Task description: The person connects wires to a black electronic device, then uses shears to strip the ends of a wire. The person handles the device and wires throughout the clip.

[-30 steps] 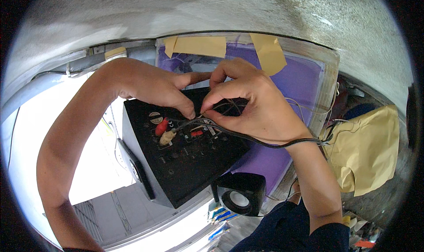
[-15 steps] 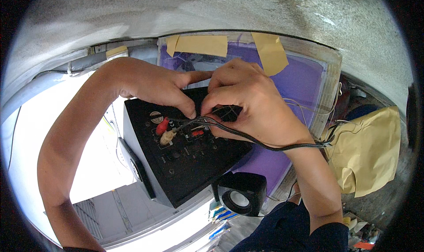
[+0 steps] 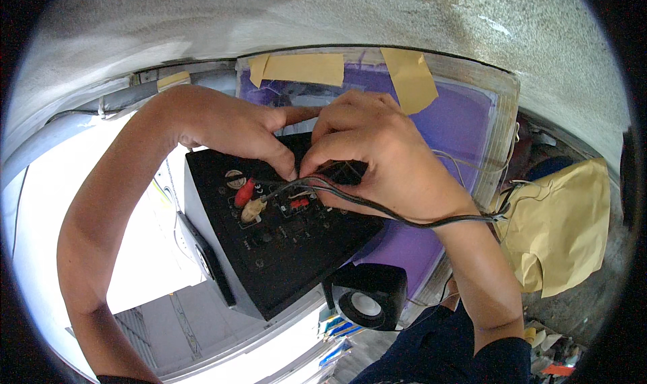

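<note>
A black-panelled speaker box (image 3: 290, 263) with grey sides lies tilted under both hands. From above, my left hand (image 3: 236, 131) grips its upper edge; the thumb rests on the panel beside the wires, the index finger reaches past the edge, and the other fingers are hidden. With thumb and index finger bent together, my right hand (image 3: 377, 155) pinches the thin black cable (image 3: 397, 219) close to the panel; the pinched end is hidden. A red plug (image 3: 244, 193) and a dirty whitish plug (image 3: 253, 211) sit in the panel's sockets, near a small red terminal clip (image 3: 300, 203).
A small black speaker (image 3: 367, 300) with a pale cone stands below the box. Behind lies a purple framed panel (image 3: 465, 121) with yellow paper pieces (image 3: 411, 81). A crumpled yellow sheet (image 3: 563, 229) is at right, with loose wire ends on it. A rough grey wall (image 3: 323, 13) curves behind.
The box appears shifted very slightly left in the picture. Both hands keep nearly the same hold, with the right fingertips a little further left against the cable.
</note>
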### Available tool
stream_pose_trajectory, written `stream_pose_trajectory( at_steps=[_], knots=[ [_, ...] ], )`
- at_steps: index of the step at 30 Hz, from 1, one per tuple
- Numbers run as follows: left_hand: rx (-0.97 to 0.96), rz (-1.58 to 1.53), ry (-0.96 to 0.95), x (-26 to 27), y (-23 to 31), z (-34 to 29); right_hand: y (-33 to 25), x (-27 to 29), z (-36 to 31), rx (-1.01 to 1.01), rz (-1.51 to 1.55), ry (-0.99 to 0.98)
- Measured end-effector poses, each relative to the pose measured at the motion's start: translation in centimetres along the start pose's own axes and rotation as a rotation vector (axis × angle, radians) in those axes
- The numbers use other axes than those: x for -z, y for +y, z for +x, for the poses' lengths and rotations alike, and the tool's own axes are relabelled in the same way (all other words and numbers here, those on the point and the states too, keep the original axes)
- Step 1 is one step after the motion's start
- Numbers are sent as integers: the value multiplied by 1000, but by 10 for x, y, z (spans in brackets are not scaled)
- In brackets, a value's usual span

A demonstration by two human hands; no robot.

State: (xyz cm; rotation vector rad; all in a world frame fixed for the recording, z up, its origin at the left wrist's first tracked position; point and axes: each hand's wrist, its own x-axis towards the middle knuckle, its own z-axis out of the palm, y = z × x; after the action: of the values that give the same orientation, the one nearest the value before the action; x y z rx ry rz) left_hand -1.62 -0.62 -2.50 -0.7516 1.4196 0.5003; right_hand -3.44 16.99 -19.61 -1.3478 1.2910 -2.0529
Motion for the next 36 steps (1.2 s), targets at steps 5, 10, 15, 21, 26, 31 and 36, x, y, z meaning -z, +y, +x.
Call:
stream_pose_trajectory(
  at_steps=[5,10,15,21,26,31,36],
  knots=[
    [-31,121,65,-1,0,-2,7,7,2,-16,161,-27],
    [-34,73,396,-10,-19,-18,3,0,6,0,-17,51],
    [-282,1,893,-24,-69,-52,-1,-12,0,-14,-480,20],
    [-366,285,1827,-162,-129,-137,-60,2,-54,-14,-608,-129],
    [-435,-87,2464,-374,-119,-102,-154,21,-125,-61,-489,-394],
    [-349,-1001,1732,-532,-31,59,-177,-7,-159,-181,-726,-518],
    [-319,-1392,1393,-617,-6,130,-179,-15,-162,-152,-840,-530]
  ],
)
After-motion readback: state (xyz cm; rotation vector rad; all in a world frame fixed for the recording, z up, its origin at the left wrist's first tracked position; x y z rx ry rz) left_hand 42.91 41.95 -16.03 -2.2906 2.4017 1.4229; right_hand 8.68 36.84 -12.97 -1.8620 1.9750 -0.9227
